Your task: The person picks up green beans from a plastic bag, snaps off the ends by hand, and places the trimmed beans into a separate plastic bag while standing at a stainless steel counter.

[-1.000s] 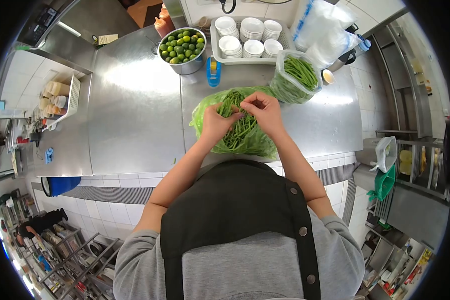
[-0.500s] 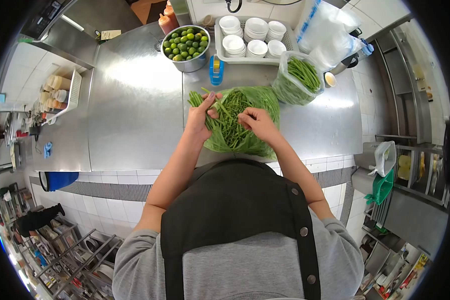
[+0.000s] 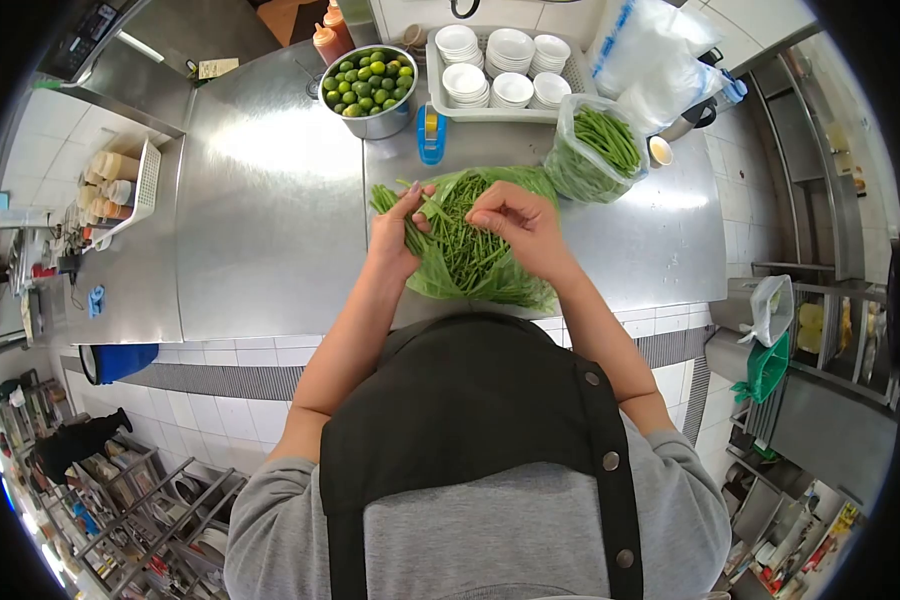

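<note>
Several green beans are bunched in my left hand, with the fingers wrapped round them. On the steel counter lies a green plastic bag with a pile of thin green trimmings on it. My right hand is over the right side of that pile, thumb and fingertips pinched together. Whatever it may hold is too small to name. The left hand is at the pile's left edge.
A bowl of limes, a blue tape dispenser, a tray of white cups and a bag of green beans stand along the back. White plastic bags lie at back right. A person in black is at lower left.
My right hand has moved slightly up and stays pinched over the pile. My left hand keeps its hold on the beans, nearly in place. The view has shifted slightly.
</note>
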`<state>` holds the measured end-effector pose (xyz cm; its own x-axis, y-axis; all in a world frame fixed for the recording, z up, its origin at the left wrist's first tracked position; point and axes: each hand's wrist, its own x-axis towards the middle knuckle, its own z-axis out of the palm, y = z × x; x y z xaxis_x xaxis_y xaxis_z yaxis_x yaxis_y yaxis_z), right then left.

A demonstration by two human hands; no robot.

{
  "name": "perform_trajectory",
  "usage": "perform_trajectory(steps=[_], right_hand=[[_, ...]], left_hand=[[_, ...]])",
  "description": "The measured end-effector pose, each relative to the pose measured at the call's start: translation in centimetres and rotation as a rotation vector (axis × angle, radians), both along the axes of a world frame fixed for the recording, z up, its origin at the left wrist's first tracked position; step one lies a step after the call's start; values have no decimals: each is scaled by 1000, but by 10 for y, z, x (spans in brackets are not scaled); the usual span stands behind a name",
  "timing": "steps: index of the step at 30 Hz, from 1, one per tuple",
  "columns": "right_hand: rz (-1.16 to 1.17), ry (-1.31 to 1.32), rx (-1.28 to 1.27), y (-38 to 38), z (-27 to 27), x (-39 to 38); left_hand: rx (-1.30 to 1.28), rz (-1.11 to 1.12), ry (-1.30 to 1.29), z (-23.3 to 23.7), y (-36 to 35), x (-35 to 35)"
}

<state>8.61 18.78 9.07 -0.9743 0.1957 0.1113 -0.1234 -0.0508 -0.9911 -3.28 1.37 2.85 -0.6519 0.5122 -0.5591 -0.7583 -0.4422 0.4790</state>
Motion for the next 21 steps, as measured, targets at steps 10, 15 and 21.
perform_trajectory(steps=[10,15,21], right_hand=[[371,-184,807,19,-57,11],[262,-249,720,14,-61,4],[-198,-44,441,15,-24,-16]], left_hand=[[-8,-52,-48,5,1,10],[-191,-164,184,9,4,15],[-335,-298,549,23,14,27]])
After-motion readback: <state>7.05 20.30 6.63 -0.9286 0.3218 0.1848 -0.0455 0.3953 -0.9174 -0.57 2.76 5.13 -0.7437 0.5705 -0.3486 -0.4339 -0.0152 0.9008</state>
